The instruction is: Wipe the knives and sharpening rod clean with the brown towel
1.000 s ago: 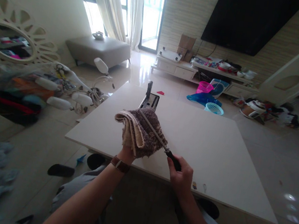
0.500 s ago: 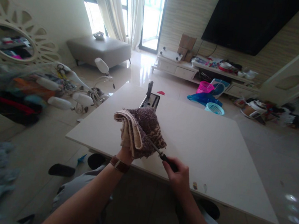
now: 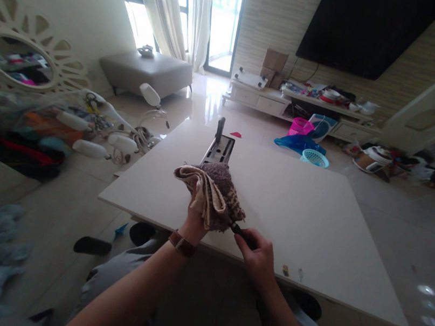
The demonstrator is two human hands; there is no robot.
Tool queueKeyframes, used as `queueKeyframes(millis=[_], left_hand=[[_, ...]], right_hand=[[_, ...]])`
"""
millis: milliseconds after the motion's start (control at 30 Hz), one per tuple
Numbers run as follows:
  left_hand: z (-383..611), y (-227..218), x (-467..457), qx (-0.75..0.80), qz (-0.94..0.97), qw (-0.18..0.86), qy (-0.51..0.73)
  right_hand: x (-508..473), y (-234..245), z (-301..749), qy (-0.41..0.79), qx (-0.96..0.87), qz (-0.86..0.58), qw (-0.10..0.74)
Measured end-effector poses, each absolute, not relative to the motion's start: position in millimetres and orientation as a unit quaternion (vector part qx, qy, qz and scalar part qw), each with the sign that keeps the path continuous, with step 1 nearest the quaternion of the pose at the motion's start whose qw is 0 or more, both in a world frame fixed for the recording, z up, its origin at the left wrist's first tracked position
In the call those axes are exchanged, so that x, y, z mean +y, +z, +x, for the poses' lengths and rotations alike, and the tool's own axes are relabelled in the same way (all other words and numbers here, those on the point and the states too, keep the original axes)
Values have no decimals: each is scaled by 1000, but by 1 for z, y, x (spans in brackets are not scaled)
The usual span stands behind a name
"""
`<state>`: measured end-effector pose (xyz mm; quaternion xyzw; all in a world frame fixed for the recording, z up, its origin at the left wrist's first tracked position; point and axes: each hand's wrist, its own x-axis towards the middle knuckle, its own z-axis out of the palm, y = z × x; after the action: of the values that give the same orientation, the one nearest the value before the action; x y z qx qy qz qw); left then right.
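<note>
A: Can you read any writing?

B: Hardly. The blue-and-white box (image 3: 321, 128) in front of the low cabinet (image 3: 271, 105) is too far off to make out print. The small dark-and-yellow piece (image 3: 285, 270) near the bench's close edge is too tiny as well.

A: What are the hands doing?

B: The left hand (image 3: 195, 225) grips a folded brown cloth (image 3: 219, 193), fingers partly hidden in its folds. The right hand (image 3: 258, 256) is closed around the handle of a black-handled tool (image 3: 245, 236), just beside the cloth's lower right corner; the rest of the tool is hidden by the cloth.

A: Where is that cloth?

B: Over the near left part of the bench (image 3: 308, 214). I can't tell whether it touches the top. Past it stands a metal device (image 3: 219, 149) with an upright dark lever, its near end covered.

A: And the surface and room?

B: The bench top is smooth and white, above glossy pale floor tiles. A big dark television (image 3: 371, 33) hangs on the striped wall. Beyond the bench sit a pink basket (image 3: 301, 127) and a pale blue basket (image 3: 315, 157); a grey ottoman (image 3: 145, 71) stands by the curtains (image 3: 165, 8).
</note>
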<state>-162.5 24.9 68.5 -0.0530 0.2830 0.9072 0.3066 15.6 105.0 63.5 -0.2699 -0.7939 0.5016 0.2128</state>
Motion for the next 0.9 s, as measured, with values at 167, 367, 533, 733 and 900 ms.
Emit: queueKeyframes(millis=[167, 367, 533, 733, 900], left_hand=[[-184, 87, 13, 283, -10, 296, 912], [-194, 105, 8, 271, -9, 280, 921], [-215, 109, -4, 264, -17, 260, 929], [-228, 108, -18, 251, 17, 253, 934], [-214, 102, -16, 261, 19, 281, 923]], right_hand=[[108, 67, 19, 477, -811, -268, 209], [108, 69, 19, 459, -822, -260, 213], [128, 73, 32, 464, -820, -251, 220], [170, 70, 47, 526, -730, -297, 321], [207, 56, 45, 562, -593, -404, 412]])
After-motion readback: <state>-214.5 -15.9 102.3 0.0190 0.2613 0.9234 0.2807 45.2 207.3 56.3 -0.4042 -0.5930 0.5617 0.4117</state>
